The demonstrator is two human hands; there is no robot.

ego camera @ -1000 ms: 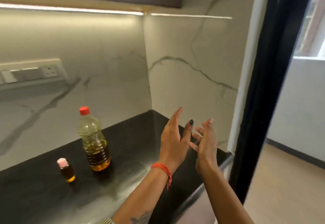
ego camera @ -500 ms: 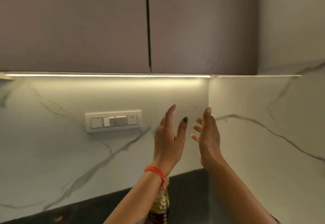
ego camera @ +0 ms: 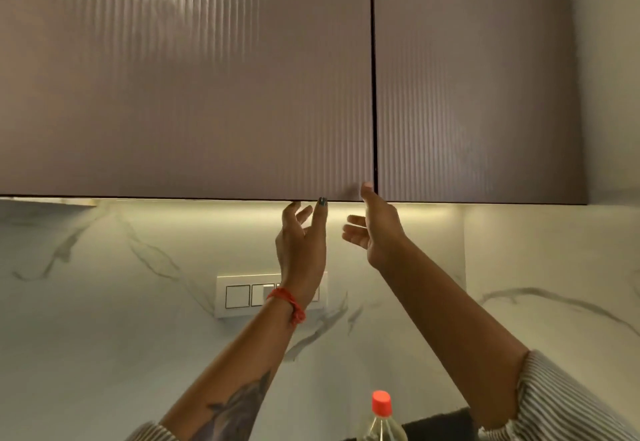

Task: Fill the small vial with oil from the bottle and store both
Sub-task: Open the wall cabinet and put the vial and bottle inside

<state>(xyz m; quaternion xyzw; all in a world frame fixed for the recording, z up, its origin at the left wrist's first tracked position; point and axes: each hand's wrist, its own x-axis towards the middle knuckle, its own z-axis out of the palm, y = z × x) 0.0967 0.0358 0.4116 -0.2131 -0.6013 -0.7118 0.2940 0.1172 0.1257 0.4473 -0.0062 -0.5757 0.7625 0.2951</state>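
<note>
Both hands are raised to the lower edge of a ribbed mauve wall cabinet [ego camera: 194, 94]. My left hand [ego camera: 301, 236], with a red thread at the wrist, has its fingertips at the bottom edge of the left door; it holds nothing. My right hand [ego camera: 374, 229] is open beside it, one fingertip touching the same door's lower right corner by the door gap. Only the red cap and neck of the oil bottle [ego camera: 382, 416] show at the bottom edge, standing on the counter. The small vial is out of view.
A second cabinet door [ego camera: 478, 94] hangs to the right, both doors closed. A white switch panel [ego camera: 239, 297] sits on the marble backsplash behind my left wrist. A light strip glows under the cabinet. A sliver of black counter [ego camera: 440, 423] shows at the bottom.
My view has tilted up from the counter to the cabinet. Both hands have risen from mid-air to the cabinet's lower edge. The vial has dropped out of view.
</note>
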